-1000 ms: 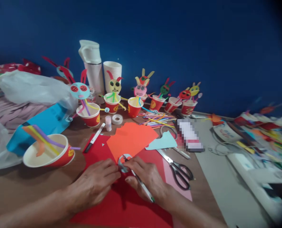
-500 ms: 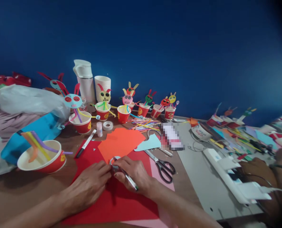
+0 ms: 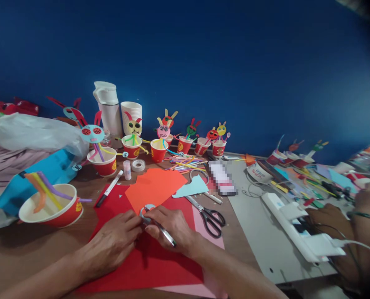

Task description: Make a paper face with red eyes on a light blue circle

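My left hand [image 3: 111,245] lies on a red paper sheet [image 3: 147,265], its fingertips pressing on a small round tape roll [image 3: 146,210] at the edge of an orange sheet [image 3: 155,187]. My right hand [image 3: 172,228] is closed on a pen [image 3: 164,234] whose tip sits at the roll. Both hands meet at the roll, which is partly hidden by the fingers.
Black scissors [image 3: 208,214] lie right of my hands. A red paper cup [image 3: 52,207] with straws stands at left, a marker [image 3: 108,189] beside it. Decorated cups [image 3: 158,149] line the blue wall. Another person's hand [image 3: 331,218] rests at the right by a white power strip [image 3: 292,224].
The view has shifted right and pulled back, bringing the other person's hand into sight. My hands stay together at the tape roll with the pen.
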A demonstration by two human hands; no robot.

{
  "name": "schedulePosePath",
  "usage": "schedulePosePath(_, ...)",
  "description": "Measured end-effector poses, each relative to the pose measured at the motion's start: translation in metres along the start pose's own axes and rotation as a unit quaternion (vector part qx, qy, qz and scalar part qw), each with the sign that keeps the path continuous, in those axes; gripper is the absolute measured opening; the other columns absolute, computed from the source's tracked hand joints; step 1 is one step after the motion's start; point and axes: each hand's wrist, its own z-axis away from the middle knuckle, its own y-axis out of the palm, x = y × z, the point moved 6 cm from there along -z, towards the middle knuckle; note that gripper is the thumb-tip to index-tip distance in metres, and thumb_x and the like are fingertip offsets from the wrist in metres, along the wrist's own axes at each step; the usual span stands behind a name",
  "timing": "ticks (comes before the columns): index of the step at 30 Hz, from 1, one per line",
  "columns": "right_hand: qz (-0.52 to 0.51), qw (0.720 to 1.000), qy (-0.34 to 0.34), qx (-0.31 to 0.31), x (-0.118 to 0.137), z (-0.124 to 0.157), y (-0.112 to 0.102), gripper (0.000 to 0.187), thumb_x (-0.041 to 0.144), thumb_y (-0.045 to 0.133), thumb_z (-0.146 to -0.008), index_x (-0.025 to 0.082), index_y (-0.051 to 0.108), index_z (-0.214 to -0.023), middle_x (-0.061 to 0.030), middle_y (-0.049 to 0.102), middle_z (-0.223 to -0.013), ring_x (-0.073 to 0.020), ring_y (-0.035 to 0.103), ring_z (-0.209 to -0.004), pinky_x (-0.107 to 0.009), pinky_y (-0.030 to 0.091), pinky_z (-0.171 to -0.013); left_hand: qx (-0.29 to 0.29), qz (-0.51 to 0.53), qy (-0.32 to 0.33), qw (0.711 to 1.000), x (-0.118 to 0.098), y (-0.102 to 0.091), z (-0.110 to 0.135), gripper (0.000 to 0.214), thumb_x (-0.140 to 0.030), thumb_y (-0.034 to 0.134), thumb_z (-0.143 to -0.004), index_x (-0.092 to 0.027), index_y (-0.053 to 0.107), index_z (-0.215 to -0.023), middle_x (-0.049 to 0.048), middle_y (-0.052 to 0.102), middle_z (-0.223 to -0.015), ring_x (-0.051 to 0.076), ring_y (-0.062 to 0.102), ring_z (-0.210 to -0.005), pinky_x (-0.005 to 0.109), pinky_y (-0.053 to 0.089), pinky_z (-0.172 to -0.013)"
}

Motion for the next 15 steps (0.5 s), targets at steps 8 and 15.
schedulePosePath(8,-0.108,0.992,0.008,-0.065,-0.003,0.006,-0.01,0.028,0.035,0.04,-0.088,0.022,0.047,-0.113,-0.0051,0.063,-0.103,-0.0149,0.06,-0.089,-0.024,0.046,-0.075,0.028,0.009,-0.04,0.999,-0.004,0.01,0.001,0.025,-0.005,0.039,-0.079,-0.017,0.061,-0.079,0.0059,0.057,-0.087,0.017,0.05,-0.082,0.027,0.045,-0.075)
schedulePosePath(15,-0.175,0.973,0.115,-0.102,-0.017,0.009,-0.015,0.024,0.03,0.045,-0.086,0.021,0.05,-0.107,-0.0035,0.064,-0.091,-0.0145,0.061,-0.079,-0.025,0.048,-0.069,0.006,-0.022,-0.057,0.998,-0.004,0.02,0.003,0.024,-0.005,0.041,-0.077,-0.018,0.06,-0.072,0.007,0.059,-0.087,0.019,0.05,-0.086,0.029,0.044,-0.077)
